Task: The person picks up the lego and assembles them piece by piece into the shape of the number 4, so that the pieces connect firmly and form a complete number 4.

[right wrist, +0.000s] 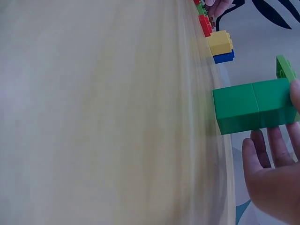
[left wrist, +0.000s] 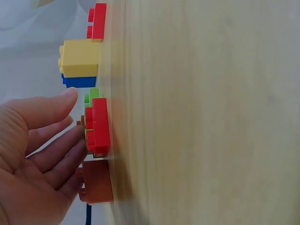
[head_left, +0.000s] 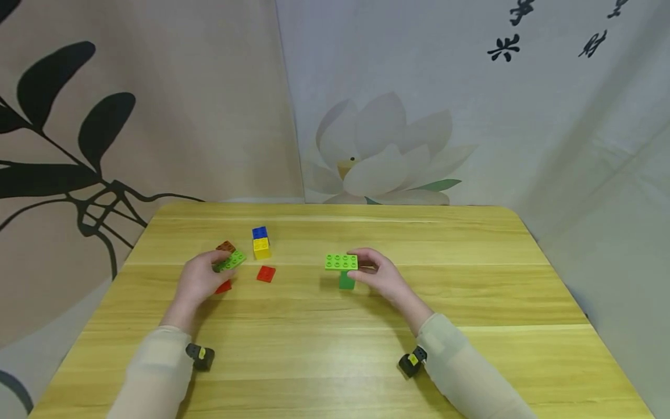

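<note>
At the left, my left hand reaches over a light green flat toy brick. In the left wrist view its thumb stands apart from the fingers, which are close behind a red brick and a brown brick; contact with the green one is hard to make out. My right hand pinches the right end of another light green flat brick, thumb on the near side. This lies across the top of two stacked dark green bricks, which stand upright on the table.
Beyond the left hand, a yellow brick and a blue brick stand together. A flat red brick lies to the left hand's right. All are on a wooden table, with a printed curtain behind its far edge.
</note>
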The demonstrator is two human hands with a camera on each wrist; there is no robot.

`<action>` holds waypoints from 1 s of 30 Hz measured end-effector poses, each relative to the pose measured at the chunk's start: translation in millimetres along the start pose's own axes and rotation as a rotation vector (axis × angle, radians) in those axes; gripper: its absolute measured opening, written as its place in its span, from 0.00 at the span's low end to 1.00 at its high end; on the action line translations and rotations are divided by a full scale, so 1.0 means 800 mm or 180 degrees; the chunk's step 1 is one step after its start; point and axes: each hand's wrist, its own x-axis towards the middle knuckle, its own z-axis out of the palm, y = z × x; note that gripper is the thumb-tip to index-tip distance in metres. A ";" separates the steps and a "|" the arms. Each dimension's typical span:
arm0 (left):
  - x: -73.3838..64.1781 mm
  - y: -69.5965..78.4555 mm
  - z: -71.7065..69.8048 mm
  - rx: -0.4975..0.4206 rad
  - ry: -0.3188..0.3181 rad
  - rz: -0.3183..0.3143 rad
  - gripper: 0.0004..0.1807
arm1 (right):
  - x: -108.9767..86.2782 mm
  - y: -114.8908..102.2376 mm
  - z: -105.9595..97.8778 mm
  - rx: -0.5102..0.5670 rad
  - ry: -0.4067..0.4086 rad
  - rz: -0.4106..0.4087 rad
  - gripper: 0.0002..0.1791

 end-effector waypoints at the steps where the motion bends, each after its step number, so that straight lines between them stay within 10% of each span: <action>1: 0.000 -0.001 0.000 0.0002 -0.0010 -0.0005 0.27 | 0.000 -0.001 0.000 -0.0004 -0.0007 0.0002 0.27; 30: 0.023 -0.025 0.002 -0.0354 -0.0305 -0.0180 0.34 | -0.004 -0.016 0.005 0.0074 -0.0010 0.0038 0.22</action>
